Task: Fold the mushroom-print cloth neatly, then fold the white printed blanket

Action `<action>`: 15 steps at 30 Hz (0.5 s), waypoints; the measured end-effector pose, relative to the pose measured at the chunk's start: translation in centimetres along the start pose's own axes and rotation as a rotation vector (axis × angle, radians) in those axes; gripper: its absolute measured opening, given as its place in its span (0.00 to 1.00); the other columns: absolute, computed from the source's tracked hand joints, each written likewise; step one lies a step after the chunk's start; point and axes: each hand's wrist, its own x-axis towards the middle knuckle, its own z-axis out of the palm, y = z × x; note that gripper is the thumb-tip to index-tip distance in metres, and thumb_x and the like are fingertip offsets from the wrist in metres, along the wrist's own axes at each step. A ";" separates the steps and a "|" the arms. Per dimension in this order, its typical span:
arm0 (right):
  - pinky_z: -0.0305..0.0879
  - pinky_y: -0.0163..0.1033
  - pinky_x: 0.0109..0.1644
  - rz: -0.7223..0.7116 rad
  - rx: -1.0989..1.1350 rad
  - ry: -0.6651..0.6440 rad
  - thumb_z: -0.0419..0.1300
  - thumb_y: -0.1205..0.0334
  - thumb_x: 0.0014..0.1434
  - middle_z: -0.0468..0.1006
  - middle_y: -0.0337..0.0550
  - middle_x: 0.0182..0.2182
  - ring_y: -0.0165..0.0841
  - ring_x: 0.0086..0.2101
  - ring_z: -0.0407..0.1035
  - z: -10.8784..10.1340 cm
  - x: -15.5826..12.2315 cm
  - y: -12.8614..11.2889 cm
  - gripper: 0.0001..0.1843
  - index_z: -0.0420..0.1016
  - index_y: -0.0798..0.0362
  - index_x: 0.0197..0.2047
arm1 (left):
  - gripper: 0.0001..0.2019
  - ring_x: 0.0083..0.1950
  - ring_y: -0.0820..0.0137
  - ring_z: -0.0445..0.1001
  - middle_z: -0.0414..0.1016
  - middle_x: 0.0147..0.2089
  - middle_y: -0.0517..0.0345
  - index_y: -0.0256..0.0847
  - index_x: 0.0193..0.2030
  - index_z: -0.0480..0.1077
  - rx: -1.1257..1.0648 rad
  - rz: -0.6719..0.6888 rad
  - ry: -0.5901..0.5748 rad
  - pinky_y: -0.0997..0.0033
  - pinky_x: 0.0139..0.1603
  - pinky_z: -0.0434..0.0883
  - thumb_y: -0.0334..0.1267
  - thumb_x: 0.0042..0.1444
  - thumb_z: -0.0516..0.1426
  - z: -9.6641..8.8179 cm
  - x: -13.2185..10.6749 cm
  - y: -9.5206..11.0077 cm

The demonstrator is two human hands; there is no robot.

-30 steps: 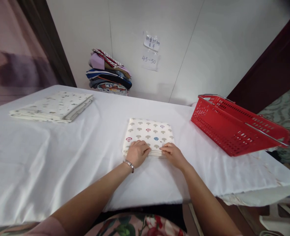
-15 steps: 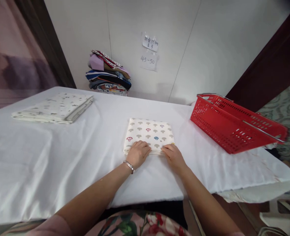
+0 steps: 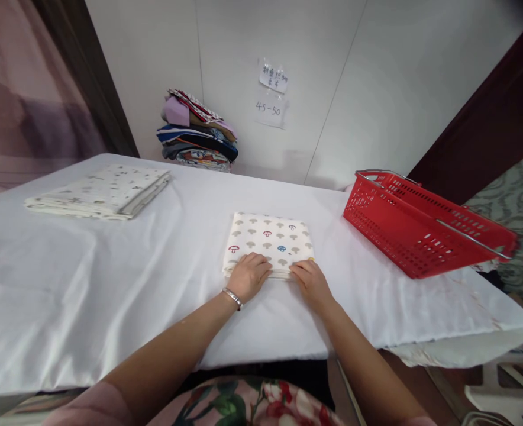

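Observation:
A folded white cloth [image 3: 268, 236] printed with grey, red and blue mushrooms lies flat in front of me. My left hand [image 3: 249, 277], with a silver bracelet at its wrist, grips the cloth's near edge left of the middle. Near the right front corner, my right hand [image 3: 311, 283] holds the same edge with fingers bent over it. Both thumbs are mostly hidden. Layers of the fold show between the hands.
A larger folded cloth [image 3: 97, 192] with small prints lies at the left on the white-covered table [image 3: 155, 278]. A red plastic basket [image 3: 421, 228] with metal handles stands at the right. Folded fabrics [image 3: 197, 130] are piled behind, against the wall below a paper sign [image 3: 273, 80].
My view has shifted slightly. Both hands stay on the cloth's near edge, and the cloth has hardly moved.

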 end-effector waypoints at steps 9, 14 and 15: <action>0.62 0.45 0.43 0.016 0.005 0.005 0.48 0.66 0.62 0.72 0.46 0.37 0.36 0.38 0.63 0.1 -0.1 0.0 0.13 0.71 0.50 0.46 | 0.08 0.39 0.67 0.64 0.71 0.35 0.56 0.41 0.36 0.70 0.101 -0.004 -0.022 0.65 0.39 0.60 0.36 0.59 0.50 -0.9 -0.3 -0.3; 0.61 0.46 0.44 0.012 0.010 0.011 0.47 0.66 0.62 0.72 0.46 0.37 0.36 0.38 0.63 0.2 -0.2 0.1 0.14 0.71 0.50 0.46 | 0.10 0.38 0.68 0.65 0.71 0.35 0.57 0.41 0.36 0.70 0.096 0.020 -0.014 0.67 0.38 0.61 0.35 0.60 0.48 -1.1 -0.3 -0.3; 0.61 0.46 0.44 0.012 0.013 0.003 0.47 0.66 0.62 0.71 0.46 0.37 0.36 0.38 0.63 0.2 -0.3 0.2 0.14 0.71 0.50 0.46 | 0.09 0.39 0.68 0.65 0.71 0.35 0.57 0.41 0.36 0.70 0.093 0.017 -0.015 0.67 0.39 0.61 0.35 0.60 0.49 -1.2 -0.4 -0.4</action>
